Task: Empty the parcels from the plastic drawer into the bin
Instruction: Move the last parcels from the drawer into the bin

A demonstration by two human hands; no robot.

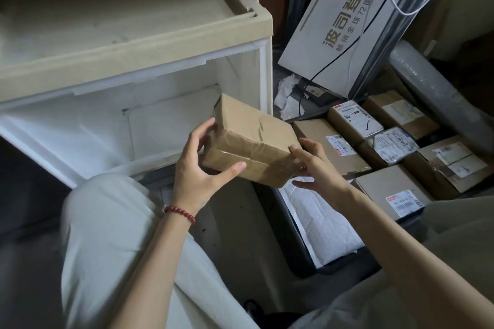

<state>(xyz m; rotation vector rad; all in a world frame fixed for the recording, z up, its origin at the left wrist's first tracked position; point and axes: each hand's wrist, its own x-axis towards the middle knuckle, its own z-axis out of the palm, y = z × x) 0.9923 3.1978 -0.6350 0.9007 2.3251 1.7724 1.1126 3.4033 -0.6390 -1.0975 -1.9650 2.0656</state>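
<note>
A taped brown cardboard parcel [251, 139] is held in the air in front of the open white plastic drawer [80, 136]. My left hand [199, 165] grips its near left corner, thumb under the front edge and fingers up the left side. My right hand [314, 165] holds its right end with curled fingers. The drawer's visible inside shows only its white floor. To the right, the dark bin [299, 238] holds several labelled cardboard parcels [331, 147] and a white padded mailer [320, 216].
The beige drawer cabinet [149, 43] rises at the upper left. A large white printed box [344, 24] leans behind the bin, with cables across it. A bubble-wrapped roll [433, 88] lies at the far right. My light-trousered knee [107, 222] sits below the drawer.
</note>
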